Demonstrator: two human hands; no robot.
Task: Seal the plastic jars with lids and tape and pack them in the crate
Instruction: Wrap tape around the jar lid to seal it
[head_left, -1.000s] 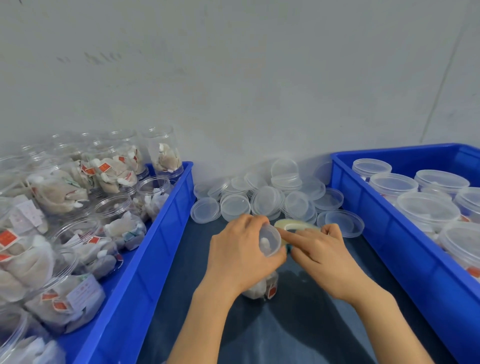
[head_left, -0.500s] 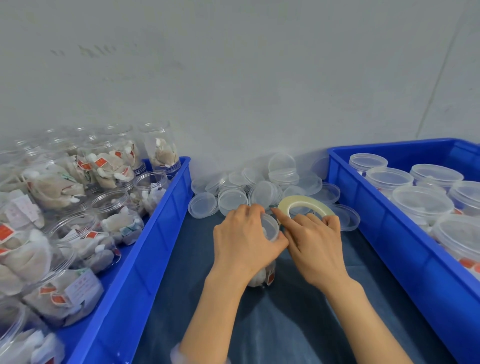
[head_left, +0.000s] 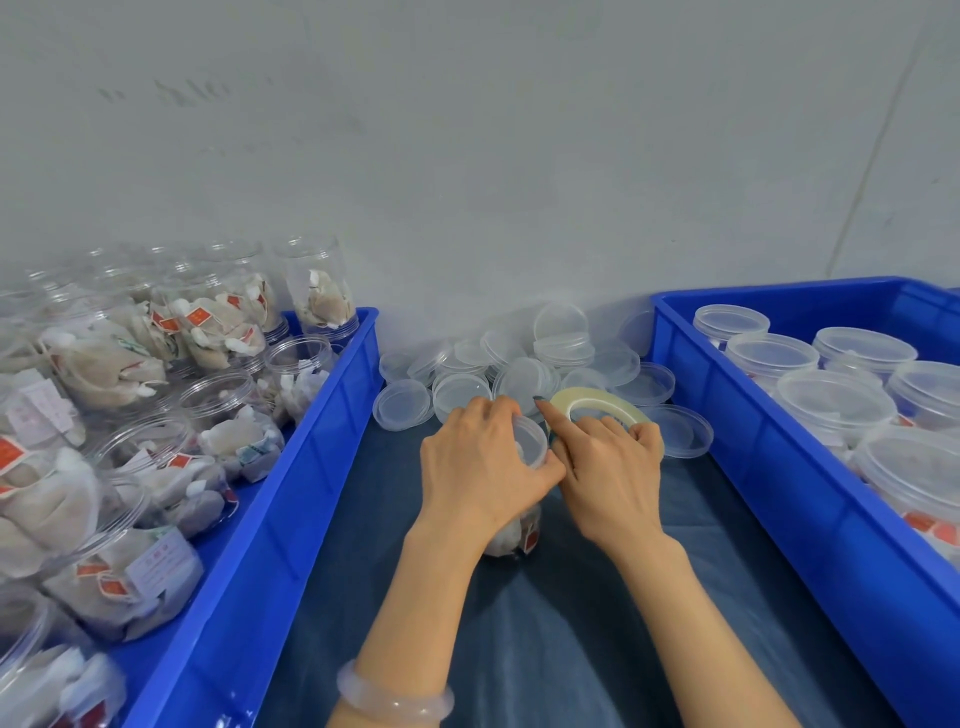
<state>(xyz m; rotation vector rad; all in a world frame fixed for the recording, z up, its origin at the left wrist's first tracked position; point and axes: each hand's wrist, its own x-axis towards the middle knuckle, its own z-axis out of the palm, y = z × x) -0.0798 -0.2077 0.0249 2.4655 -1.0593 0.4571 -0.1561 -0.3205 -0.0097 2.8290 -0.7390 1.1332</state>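
Observation:
A clear plastic jar (head_left: 519, 535) with a lid on it stands on the dark blue cloth between two crates. My left hand (head_left: 480, 467) grips the jar's lidded top from the left. My right hand (head_left: 608, 467) holds a pale yellow roll of tape (head_left: 597, 402) against the jar's rim, its index finger stretched along the lid's edge. Most of the jar's body is hidden behind my left hand.
A blue crate (head_left: 332, 415) on the left holds several open jars of tea bags. Another blue crate (head_left: 727, 441) on the right holds several lidded jars. Loose clear lids (head_left: 462, 389) are heaped against the grey wall behind my hands.
The tape roll has swung from beside the lid round to the far right of the jar. My right hand moved with it; my left hand kept its grip on the jar.

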